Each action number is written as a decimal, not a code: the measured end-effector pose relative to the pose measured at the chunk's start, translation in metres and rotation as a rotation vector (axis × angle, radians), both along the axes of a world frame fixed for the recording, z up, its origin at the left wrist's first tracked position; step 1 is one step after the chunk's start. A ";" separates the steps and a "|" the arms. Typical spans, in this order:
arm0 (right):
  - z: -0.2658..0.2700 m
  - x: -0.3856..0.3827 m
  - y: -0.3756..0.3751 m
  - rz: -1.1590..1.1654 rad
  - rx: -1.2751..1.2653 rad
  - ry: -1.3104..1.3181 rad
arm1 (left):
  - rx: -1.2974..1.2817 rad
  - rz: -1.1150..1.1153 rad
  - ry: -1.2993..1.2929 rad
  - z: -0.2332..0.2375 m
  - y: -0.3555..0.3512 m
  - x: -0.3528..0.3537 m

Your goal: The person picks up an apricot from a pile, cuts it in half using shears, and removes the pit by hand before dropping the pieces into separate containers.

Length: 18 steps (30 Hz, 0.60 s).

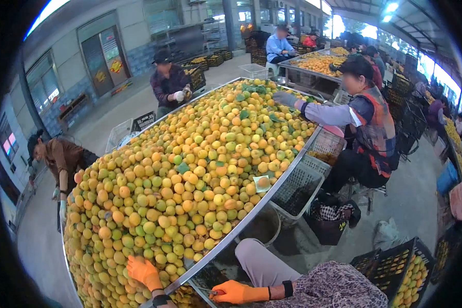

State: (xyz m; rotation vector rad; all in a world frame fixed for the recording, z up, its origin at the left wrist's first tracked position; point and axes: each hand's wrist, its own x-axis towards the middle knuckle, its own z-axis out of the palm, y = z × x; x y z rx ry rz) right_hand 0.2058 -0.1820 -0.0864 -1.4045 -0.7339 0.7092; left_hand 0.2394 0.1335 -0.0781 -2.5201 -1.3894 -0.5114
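Observation:
A big heap of yellow, orange and greenish apricots (190,174) fills a metal-edged table before me. My left hand (143,273), in an orange glove, rests on the near part of the heap with its fingers apart, touching the fruit. Its fingertips are partly lost among the apricots. Lower down and to the right, my right hand (238,292), also orange-gloved, is closed around a small thin tool (206,290). Its exact kind is too small to make out. That hand is above a crate (195,277) by the table's rim (210,256).
Grey plastic crates (297,187) and a bucket (264,226) stand along the table's right side. Black crates of apricots (410,280) are at lower right. One co-worker (364,118) sits at right reaching in; others (169,84) work at the far and left sides (61,159).

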 end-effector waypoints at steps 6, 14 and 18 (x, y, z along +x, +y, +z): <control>0.021 0.010 0.007 -0.061 -0.320 0.016 | -0.124 -0.147 -0.301 0.003 0.014 -0.024; 0.098 0.016 0.033 0.049 -0.050 0.484 | -1.977 -0.844 -1.878 0.047 -0.038 -0.100; 0.123 -0.003 0.044 0.234 -0.083 0.485 | -2.050 -0.877 -1.888 0.067 -0.091 -0.141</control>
